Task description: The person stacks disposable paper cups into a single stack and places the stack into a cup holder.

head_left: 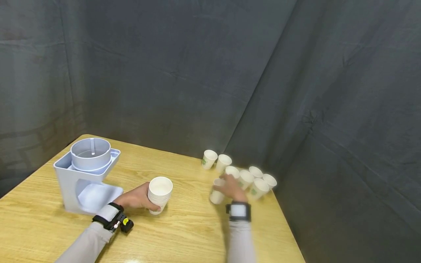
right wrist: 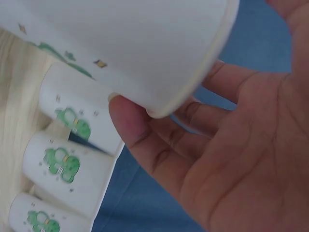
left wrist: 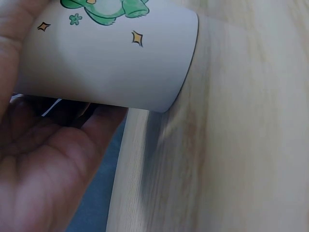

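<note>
My left hand (head_left: 139,197) grips a stack of nested white paper cups (head_left: 160,193) near the middle of the wooden table. In the left wrist view, the lowest cup (left wrist: 116,63) shows a green printed figure and small stars, its base at or just above the tabletop. Farther right, my right hand (head_left: 232,188), blurred, holds a single paper cup (head_left: 216,197) by its rim. Up close in the right wrist view, fingertips (right wrist: 128,118) touch that cup (right wrist: 130,43) near the rim; the thumb's contact is out of sight.
Several upright paper cups (head_left: 259,188) stand grouped at the table's right edge, beyond my right hand. Two more, including one cup (head_left: 209,160), are at the back. A pale dispenser-like stand (head_left: 67,186) with a round bowl (head_left: 91,160) occupies the left. Dark curtains (head_left: 184,80) border the table (head_left: 184,233).
</note>
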The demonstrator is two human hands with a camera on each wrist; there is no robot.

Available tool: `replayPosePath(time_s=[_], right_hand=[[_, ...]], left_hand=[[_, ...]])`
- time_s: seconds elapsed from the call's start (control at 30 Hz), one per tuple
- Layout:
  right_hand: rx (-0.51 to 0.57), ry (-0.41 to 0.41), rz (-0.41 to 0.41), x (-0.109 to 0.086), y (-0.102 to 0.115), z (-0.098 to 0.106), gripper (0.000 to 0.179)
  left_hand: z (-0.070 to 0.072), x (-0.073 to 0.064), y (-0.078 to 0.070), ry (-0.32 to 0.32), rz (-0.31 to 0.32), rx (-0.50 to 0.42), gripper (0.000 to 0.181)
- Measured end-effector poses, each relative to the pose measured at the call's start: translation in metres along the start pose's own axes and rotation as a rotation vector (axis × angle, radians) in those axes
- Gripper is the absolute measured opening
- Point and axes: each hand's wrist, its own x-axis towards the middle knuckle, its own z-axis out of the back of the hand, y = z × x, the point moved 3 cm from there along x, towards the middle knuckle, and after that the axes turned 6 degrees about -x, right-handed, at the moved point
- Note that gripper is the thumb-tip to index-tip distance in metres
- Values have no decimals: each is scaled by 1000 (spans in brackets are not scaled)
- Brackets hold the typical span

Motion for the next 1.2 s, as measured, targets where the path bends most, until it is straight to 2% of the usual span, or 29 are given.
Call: replayPosePath(time_s=[0.37, 0.53, 0.83, 1.2], right_hand=[[-9, 57, 52, 0, 21, -8, 65], [-10, 20, 121, 1, 32, -7, 63], [10, -31, 181, -2, 52, -5, 66], [79, -134, 288, -14, 82, 7, 63]], left_hand=[[0, 0, 0, 0, 3, 5, 75], [0, -1, 0, -4, 7, 4, 75], [0, -1, 0, -3, 10, 3, 74], [1, 0, 3, -17, 26, 5, 78]])
